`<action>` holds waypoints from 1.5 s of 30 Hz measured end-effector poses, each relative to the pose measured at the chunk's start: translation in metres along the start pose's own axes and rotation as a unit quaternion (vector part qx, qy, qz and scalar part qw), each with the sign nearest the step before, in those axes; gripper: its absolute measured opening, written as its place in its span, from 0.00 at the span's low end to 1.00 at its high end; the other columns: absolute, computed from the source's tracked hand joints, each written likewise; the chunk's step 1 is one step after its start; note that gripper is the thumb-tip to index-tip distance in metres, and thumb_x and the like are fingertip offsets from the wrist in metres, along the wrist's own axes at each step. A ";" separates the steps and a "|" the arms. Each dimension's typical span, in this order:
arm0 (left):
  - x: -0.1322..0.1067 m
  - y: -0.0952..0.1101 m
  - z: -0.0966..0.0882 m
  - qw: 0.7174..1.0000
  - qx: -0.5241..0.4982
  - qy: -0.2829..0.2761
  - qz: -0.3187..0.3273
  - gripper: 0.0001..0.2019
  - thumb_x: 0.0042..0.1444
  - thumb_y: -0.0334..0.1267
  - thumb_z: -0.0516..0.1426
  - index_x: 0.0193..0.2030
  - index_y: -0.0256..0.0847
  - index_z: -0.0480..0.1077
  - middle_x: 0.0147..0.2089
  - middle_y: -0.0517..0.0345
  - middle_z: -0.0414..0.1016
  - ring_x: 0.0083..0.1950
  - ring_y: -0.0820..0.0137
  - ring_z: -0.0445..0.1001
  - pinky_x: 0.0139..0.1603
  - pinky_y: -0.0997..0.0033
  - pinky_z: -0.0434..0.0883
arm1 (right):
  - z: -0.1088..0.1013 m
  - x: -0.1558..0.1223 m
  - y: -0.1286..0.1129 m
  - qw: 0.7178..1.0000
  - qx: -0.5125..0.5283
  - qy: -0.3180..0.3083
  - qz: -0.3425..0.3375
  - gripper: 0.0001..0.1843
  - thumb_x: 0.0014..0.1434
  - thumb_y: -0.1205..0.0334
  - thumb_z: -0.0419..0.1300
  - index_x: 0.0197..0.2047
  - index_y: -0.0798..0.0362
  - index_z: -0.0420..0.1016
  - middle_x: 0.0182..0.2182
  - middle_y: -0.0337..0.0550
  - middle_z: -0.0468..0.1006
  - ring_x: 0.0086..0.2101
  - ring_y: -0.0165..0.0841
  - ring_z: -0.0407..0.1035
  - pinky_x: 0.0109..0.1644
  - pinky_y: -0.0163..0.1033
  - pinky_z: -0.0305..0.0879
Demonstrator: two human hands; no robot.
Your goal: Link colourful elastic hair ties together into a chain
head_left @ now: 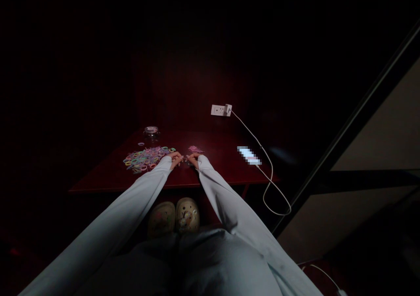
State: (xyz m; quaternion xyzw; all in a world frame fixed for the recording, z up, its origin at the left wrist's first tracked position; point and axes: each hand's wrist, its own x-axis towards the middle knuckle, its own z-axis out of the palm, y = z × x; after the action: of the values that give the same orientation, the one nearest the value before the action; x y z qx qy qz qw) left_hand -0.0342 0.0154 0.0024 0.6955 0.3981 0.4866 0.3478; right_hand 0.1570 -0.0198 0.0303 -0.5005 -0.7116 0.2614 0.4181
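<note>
My left hand (175, 159) and my right hand (193, 160) are close together near the front of the dark red table, fingers pinched toward each other. Something small and pale (184, 159) shows between the fingertips, too small to make out. Just left of my left hand spreads a heap of colourful hair ties (144, 159), mostly pastel rings. Behind my right hand lies a smaller pink bunch (196, 149), which looks like hair ties too.
A clear lidded jar (151, 132) stands at the back left, with a single hair tie (141, 144) before it. To the right lies a lit phone (248, 155), its white cable (271, 169) looping past the table edge up to a wall socket (218, 110).
</note>
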 end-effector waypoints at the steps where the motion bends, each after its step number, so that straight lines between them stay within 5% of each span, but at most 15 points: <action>1: 0.001 -0.001 0.000 1.000 0.001 0.000 -0.001 0.30 0.53 0.72 0.63 0.27 0.45 0.67 0.18 0.65 0.67 0.21 0.72 0.65 0.26 0.72 0.63 | 0.000 0.000 -0.002 1.000 0.022 -0.004 0.017 0.29 0.69 0.33 0.61 0.35 0.52 0.82 0.25 0.37 0.77 0.27 0.31 0.67 0.35 0.35 0.64; 10: 0.004 -0.002 0.001 1.000 0.017 -0.005 -0.013 0.29 0.54 0.71 0.61 0.25 0.45 0.67 0.16 0.65 0.64 0.20 0.72 0.63 0.26 0.72 0.61 | -0.008 -0.002 -0.018 0.990 0.105 0.036 0.081 0.21 0.67 0.46 0.67 0.29 0.53 0.81 0.25 0.39 0.78 0.29 0.33 0.69 0.38 0.36 0.65; 18: -0.014 0.018 0.002 0.998 0.047 -0.036 -0.004 0.19 0.56 0.57 0.61 0.27 0.44 0.71 0.19 0.63 0.68 0.23 0.72 0.64 0.29 0.73 0.60 | -0.021 0.000 -0.022 0.970 -0.061 0.166 0.168 0.14 0.70 0.55 0.61 0.41 0.51 0.87 0.33 0.40 0.84 0.36 0.35 0.77 0.42 0.36 0.69; 26: -0.026 0.042 -0.005 0.993 0.095 -0.063 0.000 0.14 0.60 0.49 0.60 0.30 0.42 0.73 0.23 0.64 0.69 0.26 0.73 0.65 0.32 0.74 0.62 | -0.028 0.004 -0.029 0.964 -0.122 0.140 0.191 0.11 0.73 0.55 0.64 0.44 0.49 0.87 0.40 0.42 0.88 0.42 0.32 0.81 0.47 0.33 0.72; 37: -0.029 0.045 -0.002 0.984 0.161 -0.071 0.007 0.12 0.63 0.46 0.56 0.32 0.42 0.72 0.25 0.64 0.67 0.27 0.72 0.60 0.32 0.72 0.58 | -0.025 0.014 -0.022 0.961 -0.170 0.100 0.194 0.13 0.73 0.51 0.66 0.53 0.48 0.84 0.52 0.45 0.89 0.52 0.36 0.82 0.55 0.37 0.73; 45: -0.027 0.042 -0.004 0.971 0.232 -0.048 0.030 0.09 0.61 0.43 0.57 0.34 0.42 0.75 0.29 0.62 0.74 0.31 0.70 0.67 0.38 0.71 0.65 | -0.017 -0.001 -0.027 0.972 -0.226 0.028 0.054 0.15 0.74 0.56 0.62 0.60 0.47 0.79 0.46 0.43 0.88 0.50 0.37 0.81 0.54 0.37 0.73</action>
State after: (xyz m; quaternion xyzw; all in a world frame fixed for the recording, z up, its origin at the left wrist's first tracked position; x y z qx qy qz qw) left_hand -0.0348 -0.0270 0.0298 0.7910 0.4622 0.3576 0.1811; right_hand 0.1583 -0.0319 0.0601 -0.6270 -0.7119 0.1018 0.2995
